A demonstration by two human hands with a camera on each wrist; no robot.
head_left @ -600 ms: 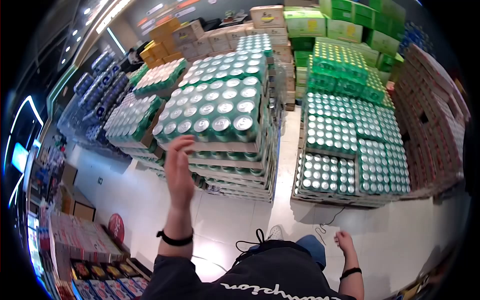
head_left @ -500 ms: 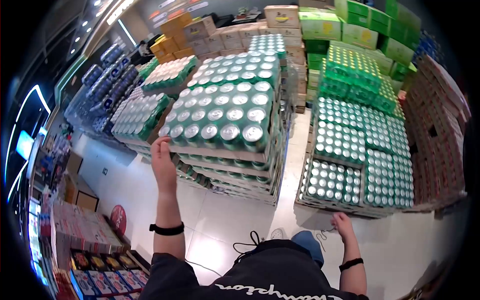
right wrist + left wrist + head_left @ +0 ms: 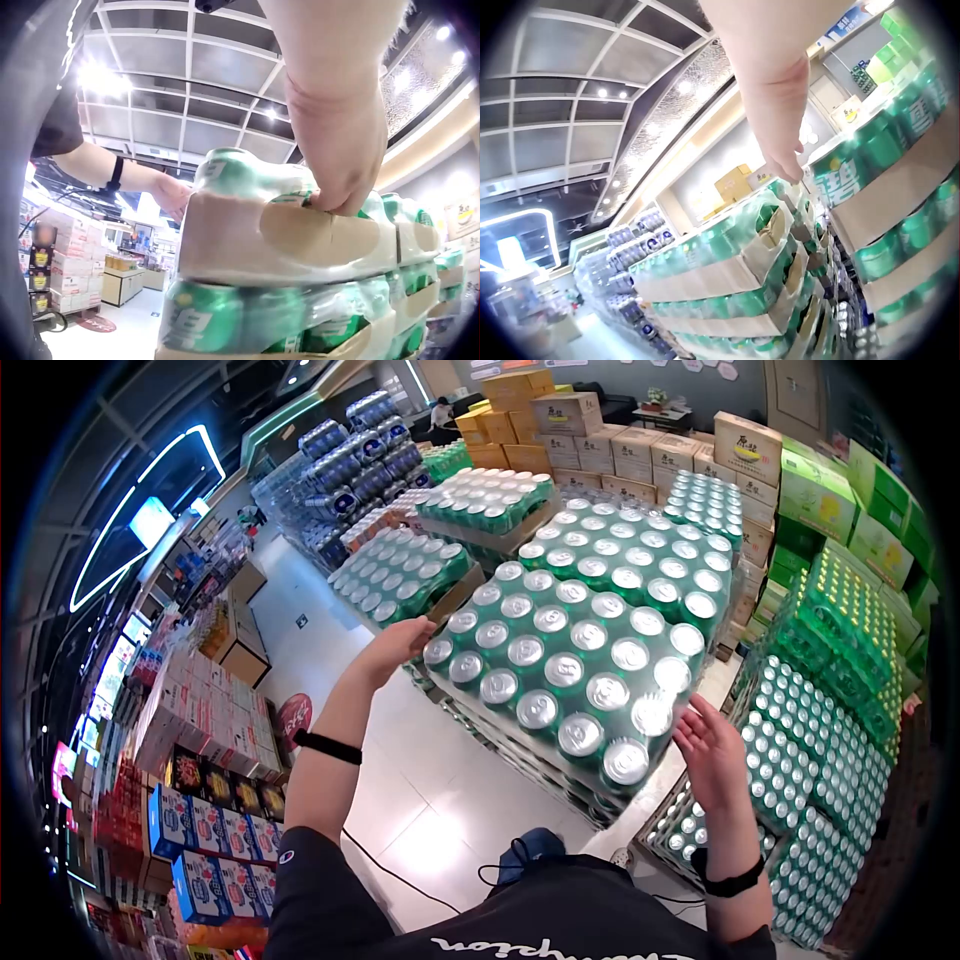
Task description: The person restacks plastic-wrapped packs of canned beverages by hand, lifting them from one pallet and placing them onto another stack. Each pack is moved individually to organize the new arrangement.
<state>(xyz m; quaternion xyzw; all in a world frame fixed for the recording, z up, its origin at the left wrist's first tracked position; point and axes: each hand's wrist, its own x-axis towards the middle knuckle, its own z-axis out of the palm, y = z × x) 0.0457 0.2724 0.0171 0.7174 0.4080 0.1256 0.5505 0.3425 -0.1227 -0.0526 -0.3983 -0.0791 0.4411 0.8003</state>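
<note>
A shrink-wrapped pack of green drink cans in a low cardboard tray tops the nearest stack. At its left end is my left hand, fingertips right at the tray's corner. In the left wrist view this hand reaches down beside the green cans, its fingers loosely bent. On the opposite end my right hand has its fingers spread along the pack's side. The right wrist view puts those fingertips at the open gap in the wrap, over the cardboard edge. Neither hand is closed around the pack.
Similar packs adjoin behind, with more green packs to the left. On the right stands a low stack of cans and green bottles. Boxed goods line the left side of the pale floor. A black cable trails near the body.
My head view has swung left and nearer the pack. The right hand has risen from beside the body to the pack's right end; the left hand stays by its left corner.
</note>
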